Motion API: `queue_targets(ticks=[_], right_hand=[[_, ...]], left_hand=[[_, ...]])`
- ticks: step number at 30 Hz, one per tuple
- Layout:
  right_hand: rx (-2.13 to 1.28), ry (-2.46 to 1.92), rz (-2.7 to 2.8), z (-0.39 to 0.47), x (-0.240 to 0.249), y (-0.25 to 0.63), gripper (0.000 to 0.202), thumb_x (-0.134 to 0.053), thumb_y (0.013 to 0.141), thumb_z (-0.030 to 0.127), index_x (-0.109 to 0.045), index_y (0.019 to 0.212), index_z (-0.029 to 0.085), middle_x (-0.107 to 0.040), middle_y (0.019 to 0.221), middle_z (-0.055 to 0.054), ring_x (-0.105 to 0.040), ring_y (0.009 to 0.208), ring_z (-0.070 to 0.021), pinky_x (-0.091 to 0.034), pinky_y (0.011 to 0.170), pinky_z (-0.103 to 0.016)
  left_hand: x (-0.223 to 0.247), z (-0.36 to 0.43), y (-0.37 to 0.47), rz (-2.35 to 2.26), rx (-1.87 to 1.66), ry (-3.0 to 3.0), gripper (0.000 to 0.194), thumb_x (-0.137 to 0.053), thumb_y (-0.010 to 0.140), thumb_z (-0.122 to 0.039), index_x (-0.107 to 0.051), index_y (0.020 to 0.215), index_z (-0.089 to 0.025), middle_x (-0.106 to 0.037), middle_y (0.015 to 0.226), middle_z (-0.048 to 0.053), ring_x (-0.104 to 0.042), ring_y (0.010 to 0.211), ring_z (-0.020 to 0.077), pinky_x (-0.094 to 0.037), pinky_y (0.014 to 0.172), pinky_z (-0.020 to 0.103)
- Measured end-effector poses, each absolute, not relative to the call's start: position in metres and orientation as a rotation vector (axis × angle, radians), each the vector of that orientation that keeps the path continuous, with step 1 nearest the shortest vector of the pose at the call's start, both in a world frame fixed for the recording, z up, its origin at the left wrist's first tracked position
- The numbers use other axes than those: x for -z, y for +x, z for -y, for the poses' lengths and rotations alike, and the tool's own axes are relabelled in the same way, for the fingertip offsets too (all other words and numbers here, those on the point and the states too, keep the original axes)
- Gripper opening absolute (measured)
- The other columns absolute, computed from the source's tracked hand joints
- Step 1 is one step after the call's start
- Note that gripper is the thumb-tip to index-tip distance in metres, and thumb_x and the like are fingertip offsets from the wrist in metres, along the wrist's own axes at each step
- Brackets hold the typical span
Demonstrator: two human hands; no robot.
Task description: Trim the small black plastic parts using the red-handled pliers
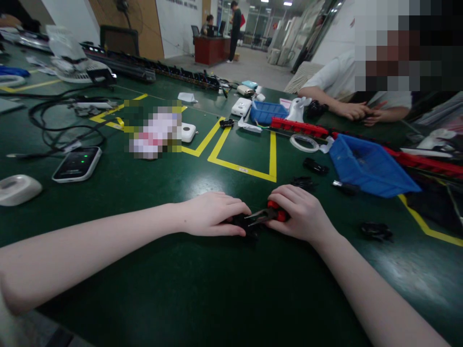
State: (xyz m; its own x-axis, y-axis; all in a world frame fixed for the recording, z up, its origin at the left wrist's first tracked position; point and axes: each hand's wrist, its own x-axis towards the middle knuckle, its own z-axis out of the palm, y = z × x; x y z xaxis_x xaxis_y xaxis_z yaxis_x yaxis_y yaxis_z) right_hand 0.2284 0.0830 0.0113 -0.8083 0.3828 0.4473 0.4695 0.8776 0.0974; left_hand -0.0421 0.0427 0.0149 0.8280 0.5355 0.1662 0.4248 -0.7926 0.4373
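My right hand (298, 212) is wrapped round the red handles of a pair of pliers (262, 216), whose metal jaws point left. Those jaws reach a small black part (244, 222) that my left hand (217, 214) pinches between thumb and fingers. Much of the black part is hidden by my fingers, so its kind does not show. Both hands rest low over the dark green table (202, 289). Just beyond my right hand lies a dark clump of black parts (303, 183), and another black piece (376, 231) sits to its right.
A blue bin (372, 166) stands at the right, near a long red strip (300, 127) and a roll of white tape (304, 143). Yellow tape (242, 168) marks the table. A device with a screen (77, 165) and black cables lie left. Across the table sits a co-worker (356, 108).
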Motion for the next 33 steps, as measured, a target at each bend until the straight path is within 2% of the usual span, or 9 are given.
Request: queue_targets(ticks=[5,15,23,27,33], right_hand=[[0.340,-0.637,2.630,-0.0838,-0.0100,0.2293,0.028,-0.063,0.085,0.045,-0.061,0.086,0.016,-0.066,0.080,-0.011,-0.061,0.072,-0.0255,-0.049,0.063,-0.038],[0.293,-0.631,2.651,-0.0828,-0.0120,0.2281,0.027,-0.061,0.087,0.043,-0.059,0.084,0.017,-0.063,0.078,-0.010,-0.056,0.069,-0.0222,-0.045,0.064,-0.035],[0.273,-0.597,2.682,-0.0863,-0.0127,0.2313,0.045,-0.048,0.095,0.059,-0.059,0.086,0.017,-0.062,0.080,-0.010,-0.056,0.071,-0.0221,-0.044,0.064,-0.035],[0.295,-0.614,2.686,-0.0863,-0.0122,0.2317,0.041,-0.042,0.099,0.052,-0.060,0.088,0.016,-0.064,0.082,-0.010,-0.057,0.073,-0.0229,-0.045,0.066,-0.036],[0.329,-0.624,2.609,-0.0846,-0.0131,0.2329,0.030,-0.045,0.099,0.041,-0.061,0.092,0.016,-0.067,0.089,-0.012,-0.061,0.084,-0.0261,-0.047,0.076,-0.039]], left_hand=[[-0.0150,-0.0433,-0.0421,-0.713,-0.394,2.631,0.034,-0.049,0.101,-0.046,-0.056,0.117,-0.017,-0.069,0.105,0.007,-0.065,0.085,0.0203,-0.045,0.074,0.031],[-0.0140,-0.0441,-0.0426,-0.699,-0.399,2.643,0.036,-0.051,0.100,-0.047,-0.057,0.121,-0.019,-0.069,0.104,0.006,-0.064,0.085,0.0204,-0.044,0.074,0.031],[-0.0135,-0.0434,-0.0425,-0.700,-0.432,2.615,0.041,-0.054,0.099,-0.045,-0.052,0.130,-0.018,-0.070,0.108,0.007,-0.066,0.090,0.0214,-0.045,0.077,0.031],[-0.0128,-0.0440,-0.0423,-0.680,-0.444,2.603,0.039,-0.055,0.099,-0.044,-0.054,0.128,-0.018,-0.069,0.104,0.006,-0.066,0.088,0.0206,-0.045,0.075,0.030],[-0.0130,-0.0459,-0.0441,-0.652,-0.477,2.524,0.040,-0.060,0.096,-0.042,-0.056,0.128,-0.019,-0.068,0.100,0.005,-0.064,0.082,0.0178,-0.044,0.069,0.027]])
